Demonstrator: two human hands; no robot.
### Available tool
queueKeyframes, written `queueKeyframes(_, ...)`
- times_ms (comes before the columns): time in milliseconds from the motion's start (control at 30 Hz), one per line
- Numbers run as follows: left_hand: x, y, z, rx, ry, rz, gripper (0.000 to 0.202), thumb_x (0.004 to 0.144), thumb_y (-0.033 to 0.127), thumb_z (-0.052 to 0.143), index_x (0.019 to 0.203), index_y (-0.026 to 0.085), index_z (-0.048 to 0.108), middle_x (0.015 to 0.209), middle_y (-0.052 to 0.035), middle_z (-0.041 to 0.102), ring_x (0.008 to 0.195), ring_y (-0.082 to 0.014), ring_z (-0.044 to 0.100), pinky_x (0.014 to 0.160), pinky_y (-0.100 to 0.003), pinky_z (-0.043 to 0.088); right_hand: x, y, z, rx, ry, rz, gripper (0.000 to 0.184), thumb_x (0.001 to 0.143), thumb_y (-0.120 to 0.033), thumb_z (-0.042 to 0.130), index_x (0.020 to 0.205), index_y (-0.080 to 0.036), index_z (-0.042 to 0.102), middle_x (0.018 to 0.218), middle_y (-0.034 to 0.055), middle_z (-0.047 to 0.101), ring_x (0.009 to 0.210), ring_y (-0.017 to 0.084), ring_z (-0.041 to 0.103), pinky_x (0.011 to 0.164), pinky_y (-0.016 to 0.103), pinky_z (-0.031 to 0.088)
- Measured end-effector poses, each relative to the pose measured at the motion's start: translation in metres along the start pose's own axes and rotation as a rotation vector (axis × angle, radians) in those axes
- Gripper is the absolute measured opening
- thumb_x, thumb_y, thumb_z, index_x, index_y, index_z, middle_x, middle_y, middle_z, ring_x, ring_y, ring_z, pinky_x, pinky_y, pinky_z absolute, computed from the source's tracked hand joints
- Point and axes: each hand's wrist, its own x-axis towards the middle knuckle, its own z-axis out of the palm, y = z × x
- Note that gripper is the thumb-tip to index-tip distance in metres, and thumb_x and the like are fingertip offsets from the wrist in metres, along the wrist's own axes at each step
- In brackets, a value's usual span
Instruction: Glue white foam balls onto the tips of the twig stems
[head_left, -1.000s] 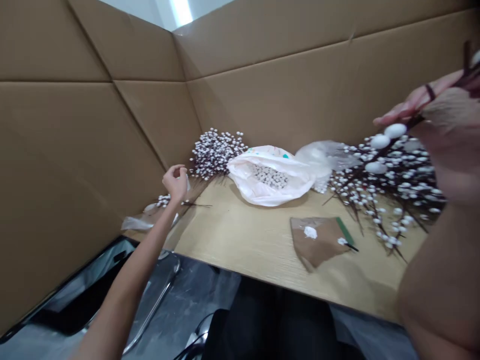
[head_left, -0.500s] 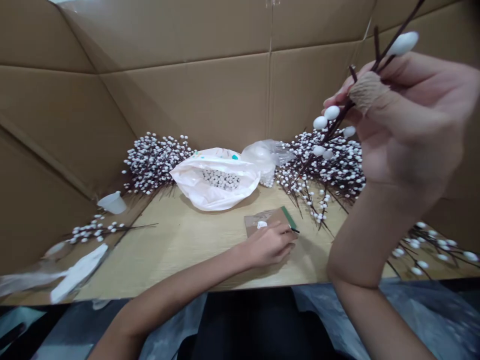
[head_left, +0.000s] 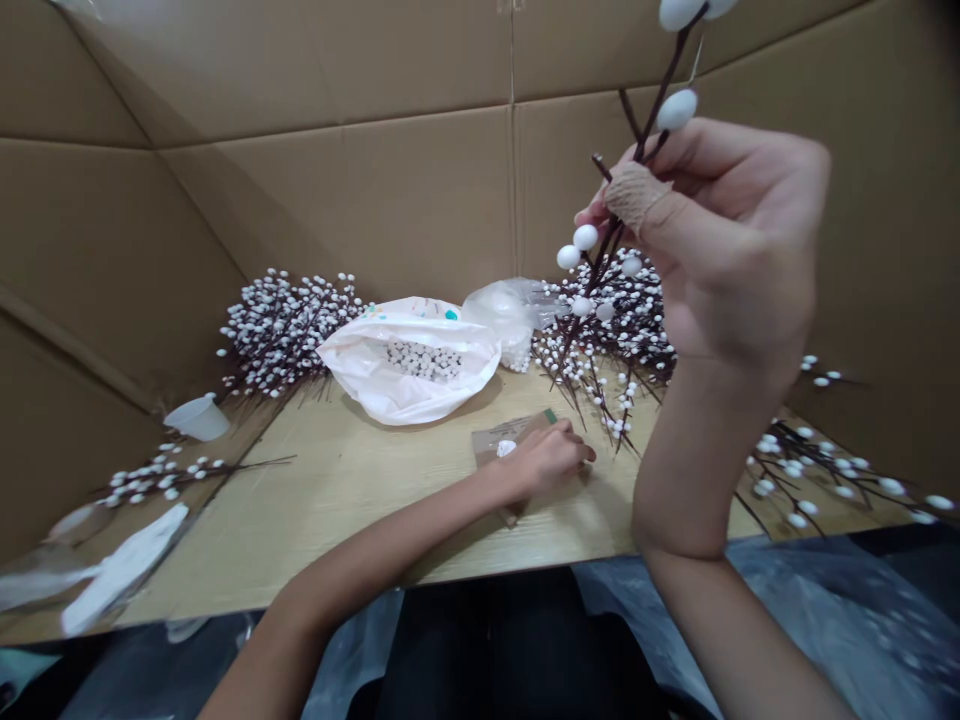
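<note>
My right hand (head_left: 739, 240) is raised at the upper right, its fingers closed on a dark brown stem with white berries, a berry branch (head_left: 660, 90). Tan tape (head_left: 636, 195) is wrapped around that thumb. A thin pale strand hangs by the upper berries. Low over the table, my left hand (head_left: 553, 458) is closed above a piece of cardboard (head_left: 491, 445) with a white blob (head_left: 506, 448) on it. What its fingers pinch is hidden. Beyond it lies a white plastic bag (head_left: 409, 400), open at the top, with many small white berries (head_left: 424, 360) inside.
Berry branches are heaped at the back left (head_left: 281, 325) and back right (head_left: 630, 310); more lie at the right edge (head_left: 832, 470). A white cup (head_left: 199, 417), a small branch (head_left: 161, 475) and a white strip (head_left: 124, 570) are at left. Cardboard walls (head_left: 337, 190) enclose the table.
My right hand with the branch appears further left and slightly lower in view. The whole scene has shifted a little left. A dark stick tip that showed at my left fingers is no longer distinct.
</note>
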Motion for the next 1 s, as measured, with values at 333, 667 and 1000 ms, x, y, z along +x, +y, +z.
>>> queueKeyframes(333, -0.007, -0.003, -0.034, -0.537, 0.390, -0.229, 0.018, 0.082, 0.019, 0.059, 0.093, 0.012, 0.071, 0.092, -0.0087, 0.073, 0.074, -0.0152, 0.065, 0.066, -0.024, 0.049, 0.001, 0.000, -0.002, -0.017, -0.026, 0.008, 0.014, 0.080, -0.003, 0.060, 0.069, -0.011, 0.061, 0.064, 0.0025, 0.058, 0.058, 0.013, 0.060, 0.055, 0.029, 0.049)
queueKeyframes(667, -0.044, -0.043, -0.105, -1.078, 0.846, -0.495, 0.024, 0.058, 0.022, 0.083, 0.077, 0.013, 0.072, 0.075, -0.0038, 0.072, 0.069, -0.0121, 0.064, 0.067, -0.022, 0.049, -0.001, 0.000, -0.003, -0.087, -0.030, 0.061, 0.018, 0.080, -0.009, 0.064, 0.064, -0.019, 0.064, 0.067, 0.0007, 0.058, 0.062, 0.013, 0.059, 0.061, 0.029, 0.050)
queueKeyframes(1000, -0.083, -0.009, -0.186, -1.357, 1.144, -0.203, 0.013, 0.063, 0.010, 0.075, 0.075, 0.015, 0.072, 0.074, -0.0016, 0.070, 0.072, -0.0084, 0.065, 0.068, -0.016, 0.051, -0.006, 0.017, 0.023, -0.158, -0.189, 0.313, 0.013, 0.073, -0.020, 0.072, 0.067, -0.016, 0.061, 0.071, -0.0006, 0.060, 0.068, 0.011, 0.059, 0.065, 0.025, 0.048)
